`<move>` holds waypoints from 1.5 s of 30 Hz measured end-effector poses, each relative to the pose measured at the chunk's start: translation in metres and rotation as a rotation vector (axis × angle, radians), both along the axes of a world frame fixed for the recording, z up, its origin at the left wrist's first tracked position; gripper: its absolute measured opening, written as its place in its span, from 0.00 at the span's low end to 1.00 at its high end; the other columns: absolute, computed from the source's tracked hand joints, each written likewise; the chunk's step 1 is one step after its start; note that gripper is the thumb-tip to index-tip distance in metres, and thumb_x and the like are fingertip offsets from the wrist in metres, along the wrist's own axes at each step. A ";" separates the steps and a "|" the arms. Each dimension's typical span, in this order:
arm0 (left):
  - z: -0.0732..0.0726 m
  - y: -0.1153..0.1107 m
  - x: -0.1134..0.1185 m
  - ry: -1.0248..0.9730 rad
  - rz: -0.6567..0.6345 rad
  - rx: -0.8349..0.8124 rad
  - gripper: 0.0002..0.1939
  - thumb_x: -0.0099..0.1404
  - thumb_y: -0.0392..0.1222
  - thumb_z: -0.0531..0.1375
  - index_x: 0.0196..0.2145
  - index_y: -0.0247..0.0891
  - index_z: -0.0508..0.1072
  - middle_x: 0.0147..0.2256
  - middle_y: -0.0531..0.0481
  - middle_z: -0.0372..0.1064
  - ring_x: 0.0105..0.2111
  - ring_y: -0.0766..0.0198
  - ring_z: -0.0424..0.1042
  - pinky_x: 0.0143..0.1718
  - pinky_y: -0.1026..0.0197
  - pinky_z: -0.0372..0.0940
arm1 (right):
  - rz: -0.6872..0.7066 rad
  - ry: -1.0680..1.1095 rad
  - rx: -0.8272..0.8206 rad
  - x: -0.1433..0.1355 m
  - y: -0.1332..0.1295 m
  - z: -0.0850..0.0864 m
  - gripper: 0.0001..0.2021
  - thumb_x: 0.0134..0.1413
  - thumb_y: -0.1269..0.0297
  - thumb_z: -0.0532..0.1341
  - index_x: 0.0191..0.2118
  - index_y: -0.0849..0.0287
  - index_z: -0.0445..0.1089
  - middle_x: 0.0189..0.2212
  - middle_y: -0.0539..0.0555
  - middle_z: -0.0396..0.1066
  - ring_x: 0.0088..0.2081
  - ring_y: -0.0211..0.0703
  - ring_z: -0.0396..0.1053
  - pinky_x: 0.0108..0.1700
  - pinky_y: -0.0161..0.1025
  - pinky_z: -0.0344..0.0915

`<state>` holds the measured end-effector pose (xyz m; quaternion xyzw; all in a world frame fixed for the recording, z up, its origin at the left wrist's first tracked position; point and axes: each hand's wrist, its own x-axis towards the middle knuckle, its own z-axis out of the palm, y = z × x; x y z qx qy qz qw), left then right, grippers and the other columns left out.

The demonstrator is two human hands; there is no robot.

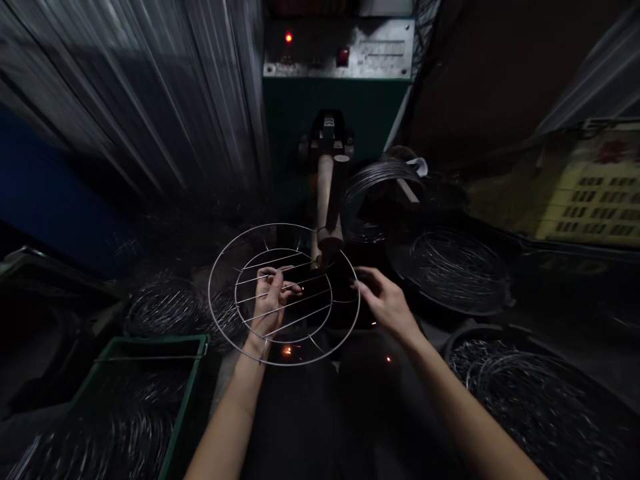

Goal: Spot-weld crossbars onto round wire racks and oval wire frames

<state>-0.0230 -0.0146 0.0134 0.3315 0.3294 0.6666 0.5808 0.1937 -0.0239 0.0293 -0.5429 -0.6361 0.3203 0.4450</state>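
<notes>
A round wire rack (283,343), with two rings and several parallel bars, lies tilted under the electrode arm of a spot welder (330,207). My left hand (273,297) is beneath the rack, its fingers curled and closed on the inner bars. At the rack's right rim, my right hand (385,300) has thumb and fingers pinched on the outer ring. The rack's far right edge passes by the welder's tip. Small orange sparks (287,351) glow below the rack and near both hands.
The machine's panel (337,50) has a lit red lamp. A green crate (193,393) with wire pieces stands at left. On the right are a tub of wire parts (540,400), a tray of wire rings (457,270) and a yellow crate (595,193). Wire hoops (385,175) hang beside the welder.
</notes>
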 end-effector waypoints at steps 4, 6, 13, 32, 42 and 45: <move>-0.003 -0.010 0.006 0.030 0.090 0.026 0.18 0.58 0.47 0.62 0.37 0.42 0.54 0.41 0.54 0.66 0.24 0.71 0.72 0.28 0.63 0.70 | 0.060 0.056 -0.077 0.002 -0.026 -0.005 0.15 0.52 0.55 0.61 0.44 0.56 0.72 0.40 0.55 0.74 0.41 0.47 0.72 0.44 0.42 0.68; -0.004 -0.016 0.014 0.015 0.168 0.042 0.17 0.60 0.46 0.60 0.37 0.43 0.53 0.43 0.54 0.65 0.26 0.72 0.72 0.30 0.62 0.70 | 0.006 0.124 -0.038 -0.006 -0.023 -0.006 0.14 0.52 0.53 0.61 0.38 0.58 0.73 0.36 0.55 0.75 0.38 0.47 0.72 0.42 0.43 0.68; -0.006 -0.022 0.033 -0.011 0.399 0.011 0.15 0.64 0.51 0.55 0.38 0.45 0.50 0.43 0.54 0.62 0.28 0.71 0.72 0.37 0.58 0.70 | -0.094 0.235 0.043 -0.029 0.018 0.001 0.14 0.47 0.51 0.63 0.31 0.58 0.66 0.26 0.50 0.71 0.28 0.42 0.69 0.32 0.38 0.65; -0.007 0.002 0.035 0.080 0.500 0.089 0.13 0.66 0.51 0.51 0.38 0.44 0.49 0.53 0.46 0.59 0.29 0.71 0.72 0.35 0.59 0.70 | -0.114 0.101 0.128 -0.036 0.048 -0.002 0.10 0.50 0.56 0.60 0.29 0.57 0.66 0.25 0.49 0.69 0.27 0.40 0.66 0.30 0.36 0.62; -0.010 -0.014 0.021 0.076 0.335 0.098 0.27 0.55 0.39 0.65 0.45 0.46 0.52 0.52 0.46 0.61 0.34 0.69 0.72 0.38 0.60 0.69 | -0.053 0.223 0.000 -0.017 0.032 -0.012 0.15 0.50 0.53 0.62 0.41 0.56 0.67 0.33 0.53 0.73 0.34 0.45 0.72 0.37 0.42 0.70; -0.015 -0.017 -0.001 -0.031 0.048 -0.069 0.27 0.57 0.43 0.63 0.51 0.44 0.55 0.45 0.47 0.66 0.29 0.71 0.70 0.29 0.66 0.67 | -0.001 0.071 -0.046 0.002 0.001 -0.014 0.14 0.52 0.54 0.60 0.43 0.55 0.69 0.40 0.55 0.72 0.40 0.47 0.71 0.44 0.45 0.68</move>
